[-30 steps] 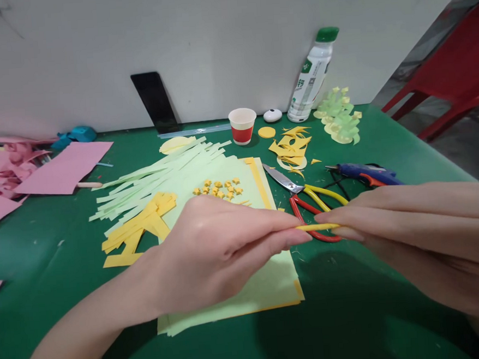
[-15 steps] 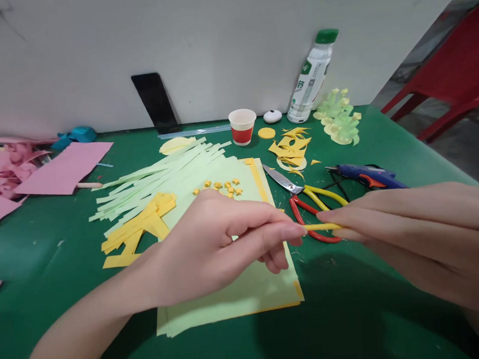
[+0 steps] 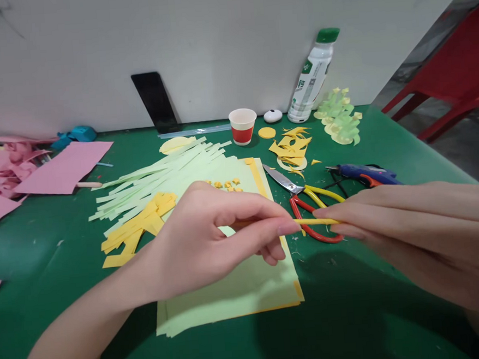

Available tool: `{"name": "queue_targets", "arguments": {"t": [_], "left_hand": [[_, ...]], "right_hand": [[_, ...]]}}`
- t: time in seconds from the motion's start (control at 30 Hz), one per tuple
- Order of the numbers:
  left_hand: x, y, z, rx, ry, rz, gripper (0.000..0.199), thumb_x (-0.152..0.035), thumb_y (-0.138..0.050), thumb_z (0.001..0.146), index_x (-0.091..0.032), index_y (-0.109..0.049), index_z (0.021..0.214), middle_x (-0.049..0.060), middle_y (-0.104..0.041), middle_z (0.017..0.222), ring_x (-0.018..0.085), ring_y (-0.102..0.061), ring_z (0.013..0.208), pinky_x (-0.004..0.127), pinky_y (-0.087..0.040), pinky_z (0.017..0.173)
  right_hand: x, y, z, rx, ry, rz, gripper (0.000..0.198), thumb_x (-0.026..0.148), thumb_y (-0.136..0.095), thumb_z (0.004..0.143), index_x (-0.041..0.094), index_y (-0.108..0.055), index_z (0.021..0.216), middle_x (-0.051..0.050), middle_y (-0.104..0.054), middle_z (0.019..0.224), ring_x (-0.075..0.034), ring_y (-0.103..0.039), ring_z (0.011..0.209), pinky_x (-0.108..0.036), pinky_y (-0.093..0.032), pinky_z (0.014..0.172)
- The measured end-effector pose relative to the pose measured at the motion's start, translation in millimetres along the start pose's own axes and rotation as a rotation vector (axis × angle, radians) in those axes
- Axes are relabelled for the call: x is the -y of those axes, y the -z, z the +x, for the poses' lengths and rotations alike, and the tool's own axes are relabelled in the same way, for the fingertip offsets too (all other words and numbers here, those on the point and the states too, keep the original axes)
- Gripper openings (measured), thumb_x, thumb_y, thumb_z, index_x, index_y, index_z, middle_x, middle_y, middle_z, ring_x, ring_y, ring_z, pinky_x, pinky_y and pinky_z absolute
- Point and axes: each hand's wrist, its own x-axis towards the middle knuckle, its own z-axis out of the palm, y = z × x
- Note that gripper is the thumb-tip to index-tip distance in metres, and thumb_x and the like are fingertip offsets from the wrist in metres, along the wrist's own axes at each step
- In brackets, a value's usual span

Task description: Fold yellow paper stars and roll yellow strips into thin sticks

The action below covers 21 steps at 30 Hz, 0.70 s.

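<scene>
Between my two hands a narrow yellow paper strip [image 3: 314, 222] is stretched level above the table. My left hand [image 3: 230, 229] pinches its left end between thumb and forefinger. My right hand [image 3: 407, 233] grips the other end with its fingertips. Below my left hand lie pale green paper sheets [image 3: 231, 300], with small folded yellow paper stars [image 3: 228, 184] on them, partly hidden by the hand. Scissors [image 3: 284, 180] with red and yellow handles lie behind the strip. Yellow paper strips [image 3: 140, 225] and light green strips [image 3: 161, 177] are spread to the left.
A paper cup [image 3: 243, 127], a white case [image 3: 273, 116], a bottle [image 3: 314, 76] and a phone [image 3: 155, 102] stand along the wall. A blue glue gun [image 3: 362, 174] lies behind my right hand. Yellow scraps [image 3: 292, 148] and pink paper [image 3: 66, 168] are on the green table [image 3: 335, 326].
My left hand has shifted slightly left and up, and a longer piece of the yellow strip shows between the hands. My right hand has moved a little left.
</scene>
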Motion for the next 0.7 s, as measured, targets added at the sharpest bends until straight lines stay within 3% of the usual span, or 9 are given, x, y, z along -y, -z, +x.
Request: {"name": "queue_targets", "arguments": {"t": [0.07, 0.13, 0.5, 0.7], "left_hand": [[1.1, -0.2, -0.9, -0.014, -0.006, 0.000, 0.015, -0.013, -0.058, 0.081, -0.013, -0.065, 0.068, -0.005, -0.067, 0.055, 0.001, -0.057, 0.046, 0.007, -0.041, 0.042], [2.3, -0.9, -1.5, -0.025, -0.017, 0.002, 0.013, -0.013, -0.059, 0.081, -0.013, -0.065, 0.070, -0.005, -0.067, 0.056, 0.001, -0.056, 0.045, 0.007, -0.041, 0.041], [2.5, -0.8, -3.8, -0.041, -0.074, 0.086, 0.012, -0.014, -0.058, 0.082, -0.015, -0.066, 0.073, -0.006, -0.068, 0.058, 0.001, -0.053, 0.043, 0.011, -0.040, 0.041], [3.1, -1.7, -4.1, -0.051, -0.073, 0.080, 0.013, -0.013, -0.058, 0.082, -0.013, -0.066, 0.072, -0.006, -0.067, 0.056, 0.000, -0.051, 0.041, 0.009, -0.038, 0.040]], "right_hand": [[1.8, -0.2, -0.8, 0.052, 0.151, -0.107, 0.014, 0.029, -0.055, 0.079, 0.030, -0.067, 0.072, 0.009, -0.068, 0.066, -0.008, -0.061, 0.048, -0.020, -0.044, 0.035], [1.8, -0.3, -4.1, 0.067, 0.188, -0.165, 0.018, 0.028, -0.049, 0.084, 0.028, -0.065, 0.076, 0.009, -0.068, 0.068, -0.007, -0.062, 0.051, -0.018, -0.047, 0.041], [0.5, 1.5, -7.1, 0.174, 0.050, -0.044, 0.011, 0.026, -0.052, 0.084, 0.028, -0.060, 0.076, 0.006, -0.058, 0.057, -0.006, -0.052, 0.047, -0.016, -0.042, 0.043], [2.8, 3.5, -11.6, 0.124, 0.007, -0.110, 0.015, 0.031, -0.050, 0.084, 0.031, -0.062, 0.075, 0.006, -0.058, 0.058, -0.007, -0.054, 0.048, -0.017, -0.042, 0.043]]}}
